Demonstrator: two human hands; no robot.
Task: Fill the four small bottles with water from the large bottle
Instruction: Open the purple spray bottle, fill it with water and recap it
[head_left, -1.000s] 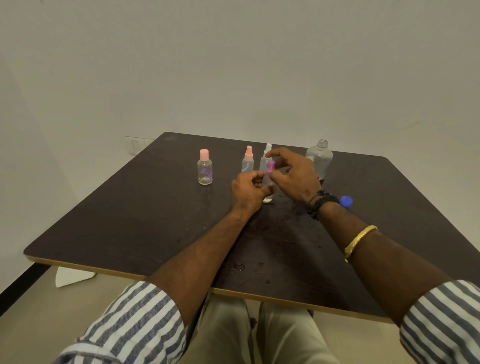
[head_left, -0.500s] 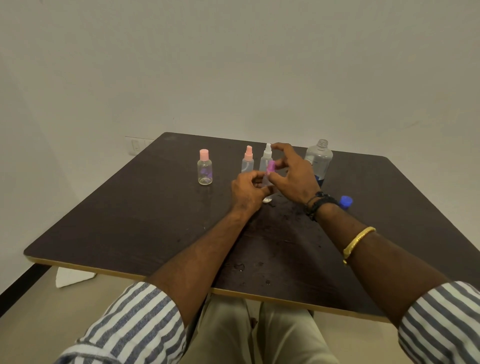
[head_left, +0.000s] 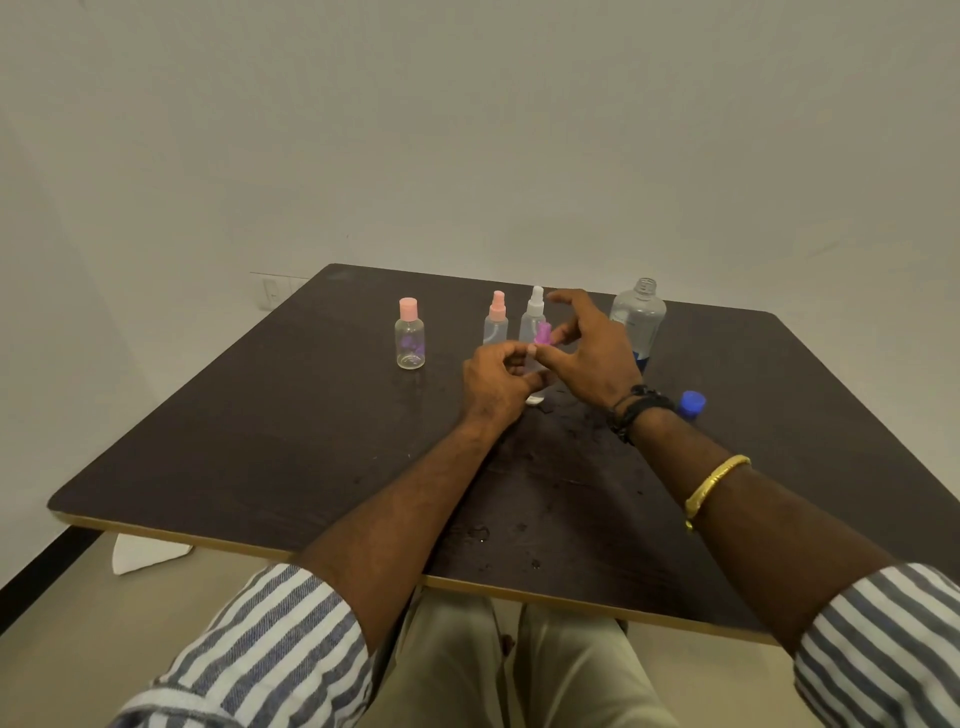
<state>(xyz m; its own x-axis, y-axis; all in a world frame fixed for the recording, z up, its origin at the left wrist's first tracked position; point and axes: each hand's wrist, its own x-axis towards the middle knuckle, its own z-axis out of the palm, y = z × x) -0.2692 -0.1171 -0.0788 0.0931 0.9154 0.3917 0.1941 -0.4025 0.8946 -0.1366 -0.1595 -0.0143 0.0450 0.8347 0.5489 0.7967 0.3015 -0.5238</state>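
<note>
left hand (head_left: 498, 379) is gripping the 4th small bottle (head_left: 535, 370) just left of the large bottle (head_left: 638, 317); right hand (head_left: 587, 353) is pinching its purple cap (head_left: 543, 332). 3 capped bottles (head_left: 496, 318) are standing farther left, so filling is probably finishing.

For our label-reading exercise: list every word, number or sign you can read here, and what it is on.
None can be read.
Purple print on the round clear pink-capped bottle: too blurred.
Blue label on the large clear plastic bottle: partly behind the right hand, unreadable.
</note>
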